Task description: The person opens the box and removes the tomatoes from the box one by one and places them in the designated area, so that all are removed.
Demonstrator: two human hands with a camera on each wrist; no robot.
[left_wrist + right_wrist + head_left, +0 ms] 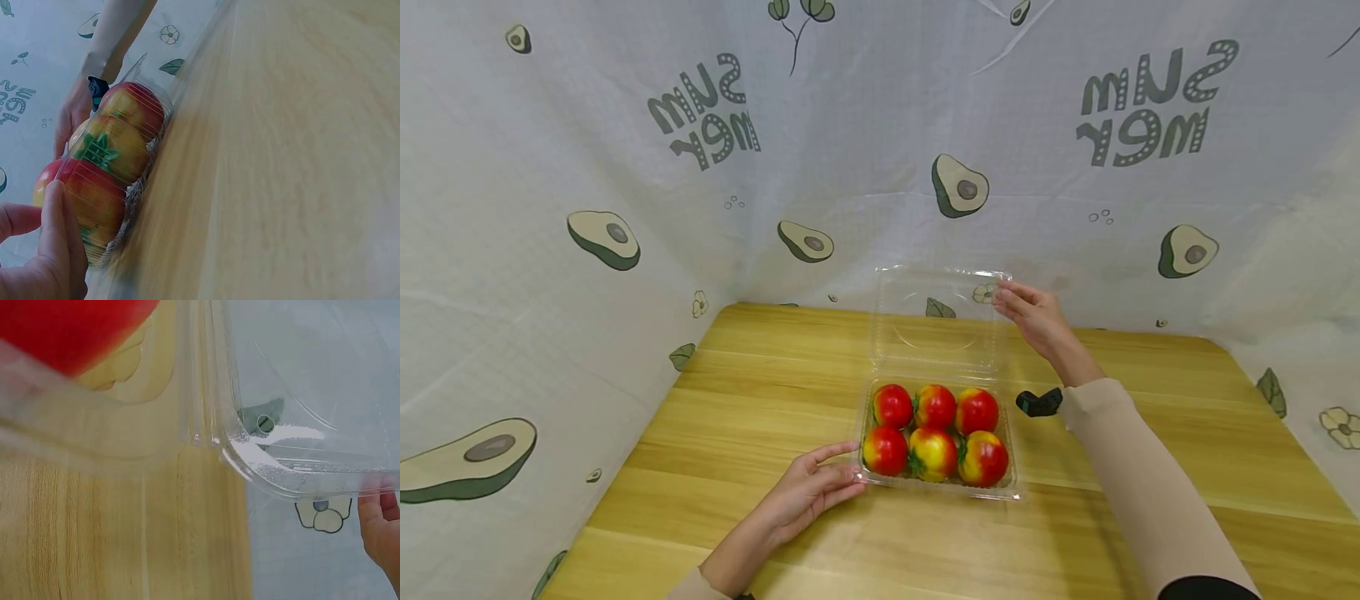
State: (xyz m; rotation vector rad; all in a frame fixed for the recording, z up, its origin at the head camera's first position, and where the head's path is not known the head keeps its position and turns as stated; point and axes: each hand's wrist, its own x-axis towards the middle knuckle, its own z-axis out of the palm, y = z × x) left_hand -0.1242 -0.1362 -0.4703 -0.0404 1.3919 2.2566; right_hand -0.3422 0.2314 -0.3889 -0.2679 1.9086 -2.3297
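A clear plastic clamshell box (942, 493) sits on the wooden table, its lid (936, 342) raised at the back. Several round red and yellow fruits (932, 454) with green leaves fill the base in two rows. At the base's near left corner, my left hand (808, 492) pinches the rim between thumb and fingers. The left wrist view shows these fingertips (55, 187) close against the fruit at that end. My right hand (1033, 317) grips the lid's far right corner. In the right wrist view, the fingers (372, 509) hold the lid's edge.
The wooden table (760, 392) runs back to a white cloth (880, 167) printed with avocados and lettering, hung behind and at both sides. A dark strap-like device (1039, 403) shows at the right wrist, just right of the box.
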